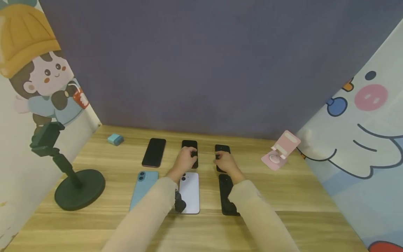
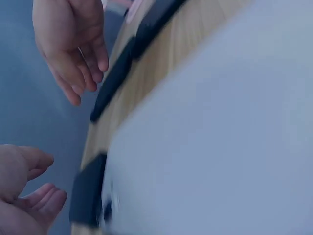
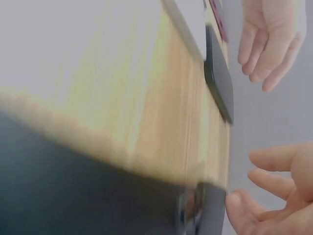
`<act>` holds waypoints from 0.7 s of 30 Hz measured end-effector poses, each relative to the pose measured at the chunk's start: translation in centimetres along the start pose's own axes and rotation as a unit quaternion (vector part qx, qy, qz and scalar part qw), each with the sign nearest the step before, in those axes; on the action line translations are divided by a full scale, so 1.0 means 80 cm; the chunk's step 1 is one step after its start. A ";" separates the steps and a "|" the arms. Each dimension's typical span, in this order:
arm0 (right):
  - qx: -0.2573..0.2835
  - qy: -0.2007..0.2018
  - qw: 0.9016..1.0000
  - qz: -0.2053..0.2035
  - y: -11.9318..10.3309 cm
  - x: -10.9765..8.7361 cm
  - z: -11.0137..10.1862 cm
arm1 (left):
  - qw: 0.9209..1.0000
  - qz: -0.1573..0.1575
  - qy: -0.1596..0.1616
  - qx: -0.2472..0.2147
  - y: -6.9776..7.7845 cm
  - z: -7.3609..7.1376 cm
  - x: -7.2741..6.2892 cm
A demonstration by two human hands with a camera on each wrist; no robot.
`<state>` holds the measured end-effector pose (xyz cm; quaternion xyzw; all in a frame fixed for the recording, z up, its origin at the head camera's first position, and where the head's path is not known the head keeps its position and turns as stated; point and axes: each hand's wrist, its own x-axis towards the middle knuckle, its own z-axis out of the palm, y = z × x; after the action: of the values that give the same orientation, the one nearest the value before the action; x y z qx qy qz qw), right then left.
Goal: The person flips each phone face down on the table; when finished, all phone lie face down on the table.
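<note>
My left hand point(image 1: 184, 161) is over a black phone point(image 1: 189, 143) in the back row, thumb and fingers spread apart in the left wrist view. To its right, my right hand point(image 1: 227, 163) is over another black phone point(image 1: 222, 148); its thumb and fingers also stand apart in the right wrist view. Each hand covers part of the phone under it. Below my left wrist lies a white phone point(image 1: 191, 194), back up, with its camera lenses at the top. A black phone point(image 1: 226, 196) lies by my right forearm, partly hidden by the sleeve.
At left, a dark phone point(image 1: 154, 152) lies behind a light blue phone point(image 1: 145, 185). A dark green phone stand point(image 1: 75, 190) stands at the far left, and a blue charger point(image 1: 115, 139) sits at the back. A pink folding stand point(image 1: 284, 145) is at the right.
</note>
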<state>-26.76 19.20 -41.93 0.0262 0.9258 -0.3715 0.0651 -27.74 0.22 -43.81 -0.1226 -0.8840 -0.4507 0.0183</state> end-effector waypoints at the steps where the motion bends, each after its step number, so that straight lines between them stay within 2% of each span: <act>1: 0.004 -0.002 1.000 0.003 -0.005 -0.001 0.005 | 1.000 -0.003 0.007 0.000 -0.006 -0.005 -0.002; 5: 0.014 -0.006 1.000 0.001 -0.022 0.000 0.028 | 0.999 -0.038 0.030 0.009 -0.029 -0.021 -0.010; 8: 0.016 -0.007 1.000 -0.013 -0.030 0.007 0.046 | 0.998 -0.050 0.040 0.019 -0.044 -0.028 -0.013; 16: 0.082 0.016 0.996 -0.024 -0.033 0.016 0.081 | 0.998 -0.059 0.027 -0.011 -0.057 -0.023 -0.011; 20: 0.102 0.042 0.994 -0.014 -0.033 0.017 0.086 | 0.998 -0.051 0.030 -0.015 -0.061 -0.017 -0.008; 21: 0.107 0.045 0.993 -0.012 -0.033 0.018 0.087 | 0.999 -0.038 0.038 -0.010 -0.063 -0.016 -0.007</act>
<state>-27.71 12.47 -45.27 0.0385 0.8828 -0.4679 0.0153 -28.43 -3.74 -47.14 -0.0722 -0.8821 -0.4643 0.0334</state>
